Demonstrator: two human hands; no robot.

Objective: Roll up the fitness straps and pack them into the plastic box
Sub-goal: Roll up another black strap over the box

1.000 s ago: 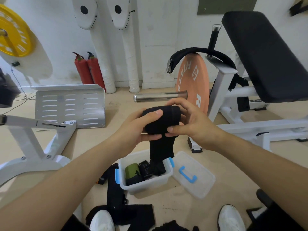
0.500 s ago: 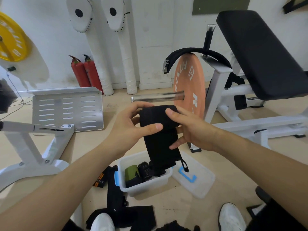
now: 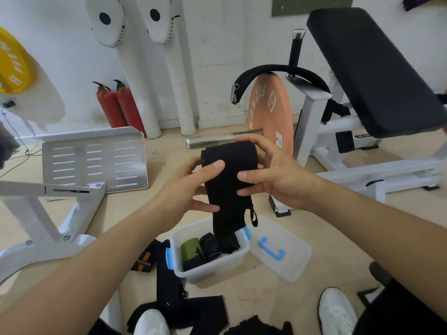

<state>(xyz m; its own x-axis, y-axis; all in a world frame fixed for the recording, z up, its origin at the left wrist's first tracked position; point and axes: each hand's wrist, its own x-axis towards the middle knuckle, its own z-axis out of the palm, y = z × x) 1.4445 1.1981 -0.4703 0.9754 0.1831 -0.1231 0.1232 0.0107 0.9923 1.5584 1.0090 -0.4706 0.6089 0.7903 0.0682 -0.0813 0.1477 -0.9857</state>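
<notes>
Strap tail hidden in box; yellow plate cropped left.

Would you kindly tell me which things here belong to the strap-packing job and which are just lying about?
Job: black strap, gripped by left hand and right hand; plastic box; rolled straps inside it; box lid; loose straps on the floor.
Lying about: fire extinguishers; orange weight plate; bench; perforated metal plate.

The person wears white shoes, the left shoe and the right shoe, both smooth and rounded at the toe. Black trousers cover the right leg. The left hand, the right hand and both forearms are bare.
</notes>
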